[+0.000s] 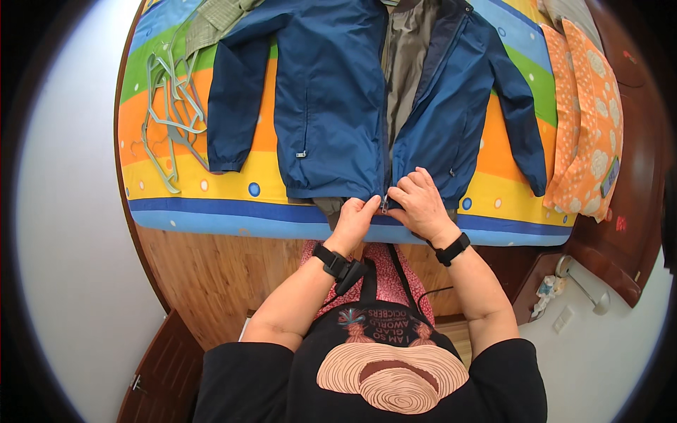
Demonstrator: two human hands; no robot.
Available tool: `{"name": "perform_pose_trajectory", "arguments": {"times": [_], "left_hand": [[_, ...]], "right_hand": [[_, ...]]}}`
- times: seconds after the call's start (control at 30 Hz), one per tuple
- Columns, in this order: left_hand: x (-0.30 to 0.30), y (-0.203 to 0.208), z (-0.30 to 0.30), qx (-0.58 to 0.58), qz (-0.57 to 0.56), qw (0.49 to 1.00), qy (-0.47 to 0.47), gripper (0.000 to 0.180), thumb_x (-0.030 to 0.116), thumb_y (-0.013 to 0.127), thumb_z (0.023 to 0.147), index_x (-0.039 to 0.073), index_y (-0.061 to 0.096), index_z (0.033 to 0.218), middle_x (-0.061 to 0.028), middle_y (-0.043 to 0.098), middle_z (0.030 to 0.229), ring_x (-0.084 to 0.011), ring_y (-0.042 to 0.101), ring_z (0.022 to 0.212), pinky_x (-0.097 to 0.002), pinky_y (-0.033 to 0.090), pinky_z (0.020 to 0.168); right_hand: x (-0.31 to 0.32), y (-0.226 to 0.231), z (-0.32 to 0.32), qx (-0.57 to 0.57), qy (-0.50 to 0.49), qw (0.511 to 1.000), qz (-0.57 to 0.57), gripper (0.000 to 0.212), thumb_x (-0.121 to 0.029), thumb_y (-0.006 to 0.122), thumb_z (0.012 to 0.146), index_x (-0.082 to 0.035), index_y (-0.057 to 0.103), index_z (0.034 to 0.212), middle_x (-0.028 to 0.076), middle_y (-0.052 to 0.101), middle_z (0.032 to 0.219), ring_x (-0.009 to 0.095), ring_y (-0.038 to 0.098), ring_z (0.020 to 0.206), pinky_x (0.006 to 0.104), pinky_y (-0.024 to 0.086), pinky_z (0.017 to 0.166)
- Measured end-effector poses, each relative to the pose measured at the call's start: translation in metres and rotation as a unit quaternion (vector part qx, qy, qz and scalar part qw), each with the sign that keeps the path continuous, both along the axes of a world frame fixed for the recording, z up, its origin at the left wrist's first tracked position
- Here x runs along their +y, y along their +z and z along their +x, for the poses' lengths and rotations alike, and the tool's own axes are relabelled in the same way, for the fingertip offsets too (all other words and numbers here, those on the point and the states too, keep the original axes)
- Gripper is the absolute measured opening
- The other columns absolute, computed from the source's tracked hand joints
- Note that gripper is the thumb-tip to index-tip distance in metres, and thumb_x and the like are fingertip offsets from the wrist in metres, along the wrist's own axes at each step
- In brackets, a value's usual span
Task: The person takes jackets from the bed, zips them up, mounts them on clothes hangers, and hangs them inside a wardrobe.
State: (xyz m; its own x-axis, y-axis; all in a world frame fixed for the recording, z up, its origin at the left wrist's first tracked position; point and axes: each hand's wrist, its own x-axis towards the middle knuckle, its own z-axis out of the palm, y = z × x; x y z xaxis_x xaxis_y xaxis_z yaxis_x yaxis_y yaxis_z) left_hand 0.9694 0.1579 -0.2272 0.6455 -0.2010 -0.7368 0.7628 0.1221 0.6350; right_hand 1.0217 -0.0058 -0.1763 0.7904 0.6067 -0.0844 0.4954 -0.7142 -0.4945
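A blue jacket point(338, 106) with a grey-brown lining lies front up on a bed, its sleeves spread to both sides. Its two front edges part toward the collar and come together at the bottom hem. There my left hand point(352, 222) pinches the hem beside the zipper's lower end point(384, 204). My right hand point(422, 204) grips the other front edge at the same spot, thumb and fingers pressed together. Whether the two zipper halves are joined I cannot tell.
Several clothes hangers point(169, 113) lie tangled on the striped bedspread point(211, 215) at the left, beside a folded checked garment point(215, 25). Orange patterned pillows point(589, 134) are at the right. The bed's near edge runs just in front of me, above a wooden floor point(218, 275).
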Motion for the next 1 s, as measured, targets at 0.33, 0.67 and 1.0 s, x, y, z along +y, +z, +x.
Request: {"name": "perform_pose_trajectory", "arguments": {"times": [0.33, 0.67, 1.0], "left_hand": [[-0.008, 0.016, 0.008, 0.006, -0.032, 0.996, 0.081, 0.033, 0.024, 0.056, 0.086, 0.0, 0.06, 0.065, 0.0037, 0.053, 0.059, -0.0028, 0.041, 0.054, -0.0215, 0.033, 0.048], [-0.009, 0.004, -0.004, 0.011, -0.004, 1.0, 0.007, 0.021, 0.019, 0.054, 0.087, -0.001, 0.061, 0.087, -0.0047, 0.062, 0.075, -0.0101, 0.058, 0.064, -0.0223, 0.045, 0.054], [-0.008, -0.005, -0.009, 0.006, 0.046, 0.999, 0.022, 0.021, 0.019, 0.056, 0.086, 0.001, 0.057, 0.074, -0.0017, 0.057, 0.068, -0.0056, 0.049, 0.057, -0.0214, 0.038, 0.046]], "right_hand": [[-0.002, -0.005, 0.005, -0.012, 0.038, 0.996, 0.077, 0.026, -0.023, 0.071, 0.061, -0.008, 0.053, 0.072, 0.005, 0.053, 0.074, 0.022, 0.051, 0.081, 0.0394, 0.038, 0.088], [-0.008, -0.021, 0.014, 0.028, 0.041, 0.992, 0.118, 0.008, -0.011, 0.06, 0.071, -0.007, 0.053, 0.068, 0.005, 0.054, 0.07, 0.022, 0.052, 0.073, 0.0341, 0.039, 0.075], [0.01, -0.008, 0.026, -0.022, 0.063, 0.995, 0.079, 0.008, -0.01, 0.058, 0.067, -0.008, 0.051, 0.064, 0.005, 0.05, 0.066, 0.022, 0.049, 0.07, 0.0337, 0.038, 0.073]]}}
